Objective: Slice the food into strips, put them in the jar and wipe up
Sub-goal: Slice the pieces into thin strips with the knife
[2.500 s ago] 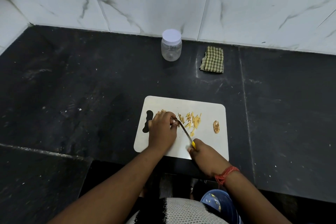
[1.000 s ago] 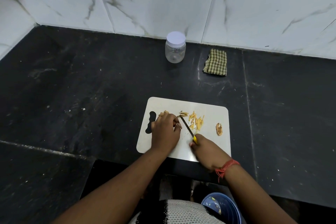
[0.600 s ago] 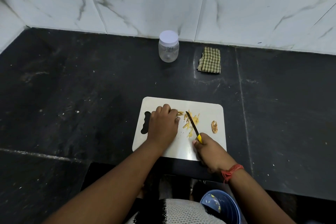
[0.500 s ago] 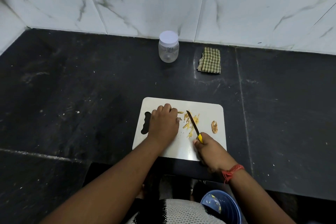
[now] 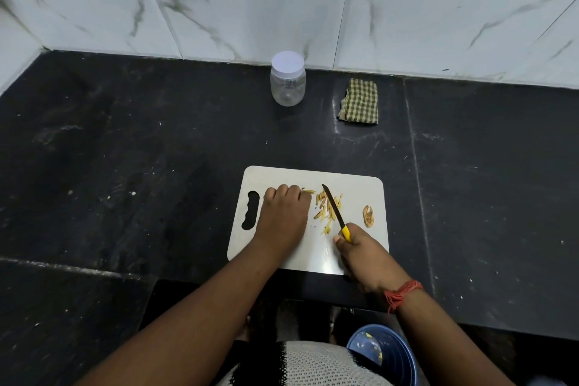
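A white cutting board [image 5: 313,257] is lying at frame centre, carrying thin yellow strips [image 5: 326,208]; the lidded clear jar [image 5: 288,80] is standing empty above; the left hand [image 5: 283,213] is curling over food; the right hand [image 5: 360,252] is gripping a yellow-handled knife [image 5: 334,211].

- Left hand [image 5: 283,215]: fingertips curled under; whatever lies beneath is hidden.
- Blue bucket [image 5: 383,354]: partly hidden behind the right forearm.
- Knife [image 5: 335,213] handle: mostly hidden in right hand [image 5: 365,255].

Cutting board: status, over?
Right hand grips knife, blade over strips. Left hand curled on board, grip hidden. Jar lidded, cloth untouched. Nothing in the way.
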{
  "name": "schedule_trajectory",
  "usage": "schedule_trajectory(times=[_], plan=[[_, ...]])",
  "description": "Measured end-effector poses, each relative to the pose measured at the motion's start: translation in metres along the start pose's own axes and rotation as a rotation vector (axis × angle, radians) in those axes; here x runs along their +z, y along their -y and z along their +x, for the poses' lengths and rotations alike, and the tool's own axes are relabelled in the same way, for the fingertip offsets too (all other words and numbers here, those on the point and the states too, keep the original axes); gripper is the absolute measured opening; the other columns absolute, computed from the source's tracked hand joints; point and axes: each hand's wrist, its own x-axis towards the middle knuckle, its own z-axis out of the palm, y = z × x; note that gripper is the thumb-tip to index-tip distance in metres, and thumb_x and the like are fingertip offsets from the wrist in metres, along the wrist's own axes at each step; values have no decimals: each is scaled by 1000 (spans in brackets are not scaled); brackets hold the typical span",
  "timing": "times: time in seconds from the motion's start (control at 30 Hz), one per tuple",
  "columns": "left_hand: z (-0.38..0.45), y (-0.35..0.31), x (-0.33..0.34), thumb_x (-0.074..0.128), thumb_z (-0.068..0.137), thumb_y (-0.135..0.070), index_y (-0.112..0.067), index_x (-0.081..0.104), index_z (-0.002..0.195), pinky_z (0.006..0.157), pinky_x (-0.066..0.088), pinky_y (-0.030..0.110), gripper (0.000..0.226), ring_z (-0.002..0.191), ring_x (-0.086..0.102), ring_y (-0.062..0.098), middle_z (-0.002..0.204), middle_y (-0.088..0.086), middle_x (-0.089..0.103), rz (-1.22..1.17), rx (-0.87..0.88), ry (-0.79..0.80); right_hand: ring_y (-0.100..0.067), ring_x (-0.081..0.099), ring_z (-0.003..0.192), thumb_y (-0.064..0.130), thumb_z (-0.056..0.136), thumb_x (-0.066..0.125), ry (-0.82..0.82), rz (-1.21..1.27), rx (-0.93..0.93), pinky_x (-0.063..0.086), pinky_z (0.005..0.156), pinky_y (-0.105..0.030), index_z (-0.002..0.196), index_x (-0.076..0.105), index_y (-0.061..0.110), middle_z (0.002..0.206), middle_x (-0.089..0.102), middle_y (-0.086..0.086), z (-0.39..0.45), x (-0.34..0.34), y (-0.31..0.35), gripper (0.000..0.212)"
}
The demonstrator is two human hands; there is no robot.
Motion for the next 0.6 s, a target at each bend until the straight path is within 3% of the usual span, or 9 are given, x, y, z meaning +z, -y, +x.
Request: schedule_trajectory(times=[0.1, 0.2, 0.3, 0.4, 0.6], plan=[[-2, -3, 1, 51, 102, -33, -21, 66, 113, 94, 40, 39, 22, 101, 57, 20, 111, 0, 66, -128, -23, 14, -17, 47, 59, 36, 101, 44, -2, 1, 9, 35, 50, -25, 86, 45, 20, 69, 51, -1, 0, -1, -1, 23], [-4, 2, -1, 52, 100, -30, -25, 64, 120, 96, 34, 39, 24, 107, 52, 19, 116, -4, 62, -278, -134, -6, -17, 48, 60, 36, 101, 44, -9, -2, 8, 36, 52, -26, 86, 46, 20, 69, 52, -1, -2, -1, -2, 23], [-6, 10, -2, 53, 98, -24, -31, 62, 125, 95, 31, 38, 30, 110, 46, 19, 117, -5, 55, -269, -125, 81, -17, 50, 62, 37, 101, 44, -17, 1, 3, 40, 56, -28, 83, 46, 23, 70, 53, 1, -3, -1, -4, 23], [-5, 13, -4, 53, 98, -32, -37, 63, 124, 95, 30, 40, 29, 111, 44, 19, 115, -6, 53, -256, -118, 116, -18, 50, 62, 37, 100, 46, -10, 38, 16, 42, 59, -31, 82, 46, 24, 70, 54, 1, -2, 3, -6, 23], [-3, 5, -3, 56, 96, -41, -32, 57, 130, 99, 32, 40, 36, 118, 44, 20, 124, -4, 53, -303, -178, 121, -16, 47, 59, 37, 101, 45, 1, -8, 10, 38, 58, -28, 80, 43, 25, 69, 52, 2, -2, 7, -5, 24]])
